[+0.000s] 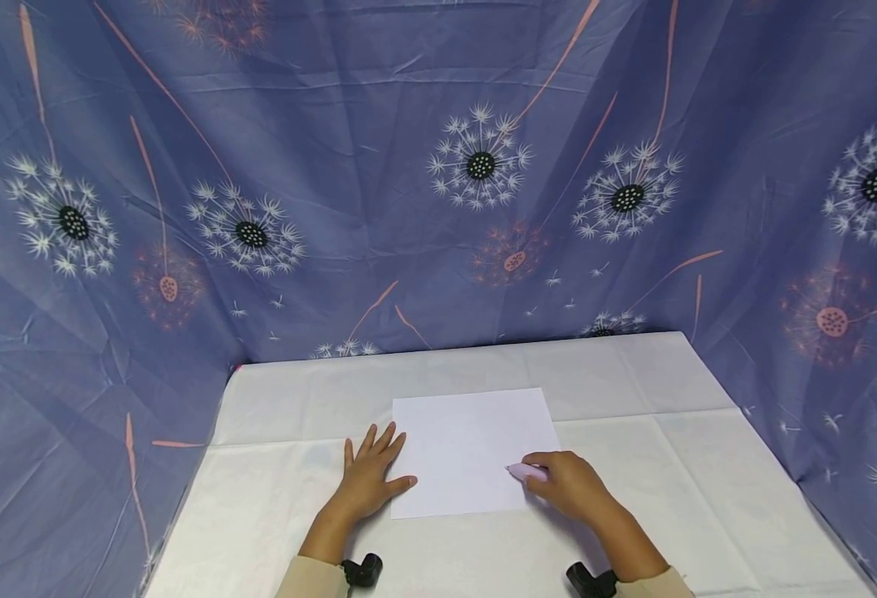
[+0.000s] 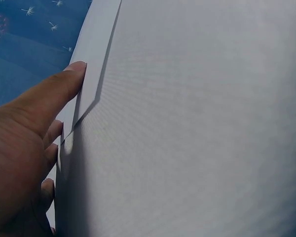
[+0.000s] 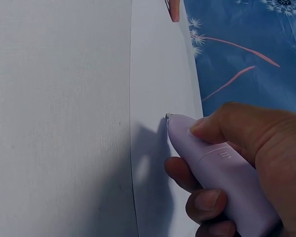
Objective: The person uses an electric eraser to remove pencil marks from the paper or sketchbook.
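A blank white sheet of paper [image 1: 461,440] lies on the white-covered table. My left hand [image 1: 366,477] rests flat at its left edge, fingers spread and thumb on the paper's border; the thumb also shows in the left wrist view [image 2: 54,96]. My right hand [image 1: 576,490] grips a thick lavender pen-shaped tool [image 3: 219,170] over the right part of the sheet. In the right wrist view, the tool's small narrow tip points down at the paper and appears to touch it where its shadow meets it. The tool's exact kind cannot be told.
A white cloth [image 1: 707,490] with fold creases covers the table. Blue curtains [image 1: 379,183] with dandelion prints hang behind and along both sides. Black straps with camera mounts [image 1: 591,581] sit on both wrists, near the table surface.
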A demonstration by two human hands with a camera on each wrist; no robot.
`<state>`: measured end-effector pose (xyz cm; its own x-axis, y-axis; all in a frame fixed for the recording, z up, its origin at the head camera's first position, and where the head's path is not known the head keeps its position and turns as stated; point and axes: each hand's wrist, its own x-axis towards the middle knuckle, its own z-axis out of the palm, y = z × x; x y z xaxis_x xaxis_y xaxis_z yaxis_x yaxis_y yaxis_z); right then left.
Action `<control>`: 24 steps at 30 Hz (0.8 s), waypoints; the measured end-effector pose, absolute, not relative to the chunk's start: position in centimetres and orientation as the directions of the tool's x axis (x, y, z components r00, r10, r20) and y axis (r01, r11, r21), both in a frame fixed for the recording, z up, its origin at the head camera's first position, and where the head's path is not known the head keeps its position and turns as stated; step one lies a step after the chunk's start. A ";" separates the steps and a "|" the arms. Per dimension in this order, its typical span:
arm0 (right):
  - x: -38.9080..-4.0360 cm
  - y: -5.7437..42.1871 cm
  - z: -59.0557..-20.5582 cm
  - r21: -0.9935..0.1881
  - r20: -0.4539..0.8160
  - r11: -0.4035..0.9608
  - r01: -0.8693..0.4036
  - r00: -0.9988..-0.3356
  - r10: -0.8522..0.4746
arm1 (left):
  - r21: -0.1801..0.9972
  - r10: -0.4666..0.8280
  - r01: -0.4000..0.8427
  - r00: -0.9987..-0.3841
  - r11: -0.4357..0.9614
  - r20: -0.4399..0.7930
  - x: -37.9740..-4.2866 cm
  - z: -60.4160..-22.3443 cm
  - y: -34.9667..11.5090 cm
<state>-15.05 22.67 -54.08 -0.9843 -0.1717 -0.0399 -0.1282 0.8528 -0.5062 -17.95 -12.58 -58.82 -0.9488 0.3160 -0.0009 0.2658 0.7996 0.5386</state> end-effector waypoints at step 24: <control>-15.3 21.5 -54.4 -0.499 -0.008 0.845 -0.193 -0.974 -0.227 | 0.546 0.320 0.268 -0.947 0.794 0.000 -17.9 -58.7 -12.6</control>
